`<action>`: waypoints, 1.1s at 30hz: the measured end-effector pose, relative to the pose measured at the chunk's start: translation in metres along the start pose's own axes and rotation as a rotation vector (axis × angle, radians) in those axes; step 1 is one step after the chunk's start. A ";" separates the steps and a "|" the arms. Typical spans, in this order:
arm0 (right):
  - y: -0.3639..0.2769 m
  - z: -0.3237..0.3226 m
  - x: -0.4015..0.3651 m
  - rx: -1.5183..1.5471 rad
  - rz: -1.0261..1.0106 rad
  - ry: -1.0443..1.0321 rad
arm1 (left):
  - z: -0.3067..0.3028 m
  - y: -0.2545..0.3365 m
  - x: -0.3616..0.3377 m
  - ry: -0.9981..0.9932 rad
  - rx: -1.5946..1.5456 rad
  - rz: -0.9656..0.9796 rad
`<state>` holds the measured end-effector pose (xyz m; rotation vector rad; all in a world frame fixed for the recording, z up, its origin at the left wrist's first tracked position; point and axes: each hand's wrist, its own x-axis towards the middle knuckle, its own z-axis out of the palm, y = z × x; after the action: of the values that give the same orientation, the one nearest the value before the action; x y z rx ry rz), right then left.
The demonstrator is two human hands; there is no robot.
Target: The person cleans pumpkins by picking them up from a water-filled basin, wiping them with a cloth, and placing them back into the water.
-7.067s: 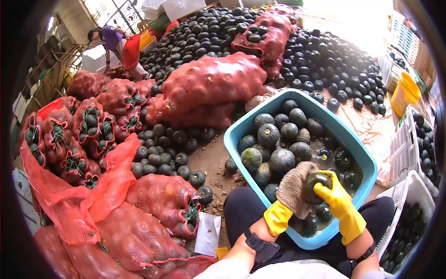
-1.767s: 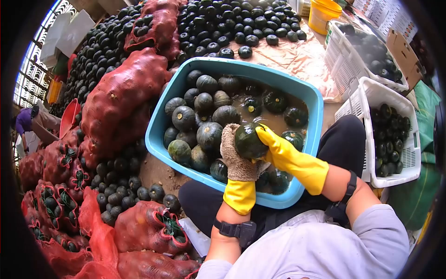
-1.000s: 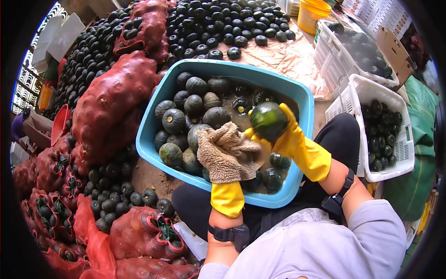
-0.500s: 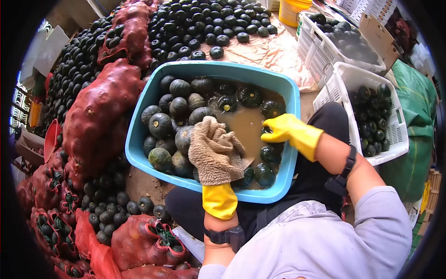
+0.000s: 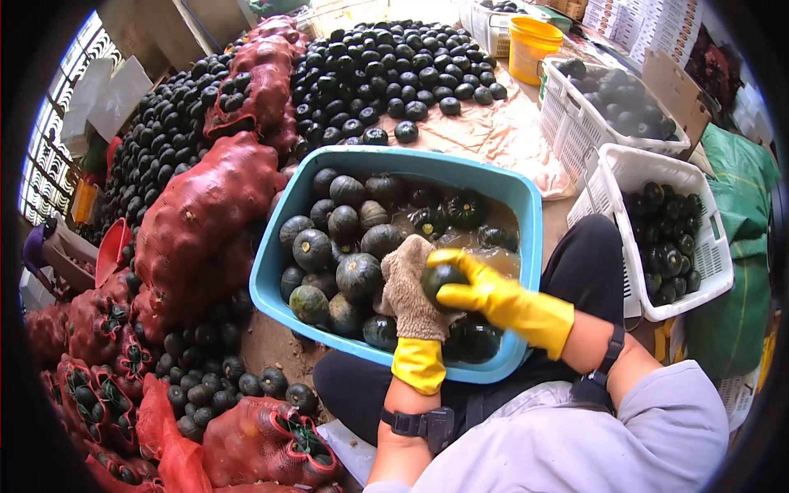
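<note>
My right hand (image 5: 493,300), in a yellow rubber glove, curls around a small dark green squash (image 5: 441,283). Over my left hand (image 5: 418,363) lies a fuzzy brown cloth (image 5: 413,297); only the yellow glove cuff shows and the fingers are hidden beneath it. The cloth touches the squash's left side. Both hands are above the front part of a blue tub (image 5: 532,238). Muddy water (image 5: 501,261) fills its right side, with several wet squashes floating there. More squashes (image 5: 358,275) are heaped on the tub's left side.
Red mesh sacks (image 5: 201,209) full of squash line the left. A big squash pile (image 5: 394,74) spreads behind the tub on a pale sheet (image 5: 472,131). White crates (image 5: 686,296) of squash stand to the right, near a yellow bucket (image 5: 532,49) and green tarp (image 5: 740,214).
My right hand has come up out of the tub's right side and moved left with a squash. The cloth-covered left hand now meets it. The view has tilted up and shifted slightly.
</note>
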<state>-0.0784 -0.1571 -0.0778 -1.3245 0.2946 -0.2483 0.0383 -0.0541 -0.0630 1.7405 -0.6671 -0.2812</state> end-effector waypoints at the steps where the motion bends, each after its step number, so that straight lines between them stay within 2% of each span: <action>1: 0.012 0.011 0.005 -0.325 -0.290 0.038 | -0.003 0.006 0.001 -0.007 0.017 0.086; 2: 0.018 0.006 0.017 -0.429 -0.370 0.078 | 0.002 0.009 0.002 0.072 -0.425 -0.184; 3: 0.014 0.007 0.029 -0.433 -0.284 0.222 | 0.005 0.013 0.000 0.152 -0.864 -0.462; 4: 0.007 0.005 0.047 -0.441 -0.207 0.362 | 0.008 0.017 0.001 0.079 -0.538 -0.314; 5: 0.017 -0.002 0.066 -0.273 -0.131 0.455 | 0.007 0.022 -0.003 0.010 -0.208 -0.169; 6: 0.011 -0.001 0.070 -0.290 -0.139 0.499 | 0.004 0.025 -0.010 -0.059 0.125 -0.027; 8: 0.018 0.016 0.048 -0.500 -0.389 0.416 | -0.005 0.027 -0.011 -0.050 0.496 0.276; 9: 0.005 0.014 0.049 -0.416 -0.300 0.359 | -0.005 0.017 -0.005 -0.094 0.223 0.192; 10: 0.014 0.031 0.020 -0.521 -0.358 0.204 | -0.003 -0.003 0.006 -0.138 -0.048 0.106; 11: 0.012 0.022 0.020 -0.559 -0.434 0.157 | -0.001 -0.023 0.014 -0.182 -0.316 0.014; 12: 0.011 0.011 0.027 -0.599 -0.515 0.105 | 0.001 -0.022 0.016 -0.205 -0.318 0.013; 13: 0.019 0.001 0.045 -0.565 -0.526 0.221 | 0.004 -0.022 0.018 -0.228 -0.320 0.012; 14: 0.026 -0.001 0.059 -0.672 -0.524 0.502 | 0.010 -0.005 0.012 -0.236 -0.055 0.098; 15: 0.034 -0.004 0.058 -0.592 -0.448 0.549 | 0.019 0.004 0.007 -0.244 0.214 0.180; 16: 0.028 -0.001 0.055 -0.511 -0.373 0.593 | 0.024 -0.007 0.006 -0.223 -0.067 0.127; 17: 0.015 0.005 0.042 -0.467 -0.386 0.375 | 0.029 -0.019 0.004 -0.194 -0.349 0.084; 18: 0.004 0.008 0.028 -0.419 -0.385 0.161 | 0.015 -0.001 -0.013 -0.028 -0.479 0.055; 19: 0.002 0.003 0.024 -0.369 -0.310 0.011 | 0.009 0.004 -0.011 -0.029 -0.313 0.141; 20: -0.039 0.005 0.019 -0.284 -0.039 -0.047 | 0.002 0.008 -0.006 -0.031 -0.146 0.227; 22: 0.009 -0.033 0.059 -0.454 -0.164 0.051 | -0.006 0.006 0.003 -0.036 0.156 0.332; 23: 0.014 -0.014 0.059 -0.734 -0.420 0.270 | -0.007 0.000 0.005 -0.041 0.291 0.350; 24: -0.003 0.017 0.041 -0.557 -0.387 0.209 | -0.011 0.000 0.008 -0.100 0.296 0.435; 26: -0.004 0.025 0.017 -0.797 -0.520 0.262 | -0.025 0.010 0.013 -0.236 0.296 0.581; 27: -0.006 0.014 0.018 -0.707 -0.530 0.126 | -0.024 0.001 0.011 -0.207 0.302 0.568; 28: -0.007 0.014 0.015 -0.491 -0.450 0.083 | -0.023 -0.009 0.010 -0.179 0.308 0.556; 30: -0.007 0.015 0.026 0.358 0.137 0.169 | -0.009 -0.026 0.006 -0.092 0.414 0.497; 31: 0.001 0.017 0.030 0.470 0.039 0.245 | 0.002 -0.027 0.004 -0.035 0.518 0.462; 32: 0.014 0.016 0.040 0.576 -0.070 0.319 | 0.008 0.003 -0.003 0.079 0.284 0.293; 33: 0.042 0.000 0.054 0.112 -0.200 0.342 | 0.011 0.006 0.001 0.096 0.240 0.365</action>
<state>-0.0275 -0.1656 -0.1228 -1.1977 0.4302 -0.6544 0.0317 -0.0638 -0.0601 1.8043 -0.9607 0.1396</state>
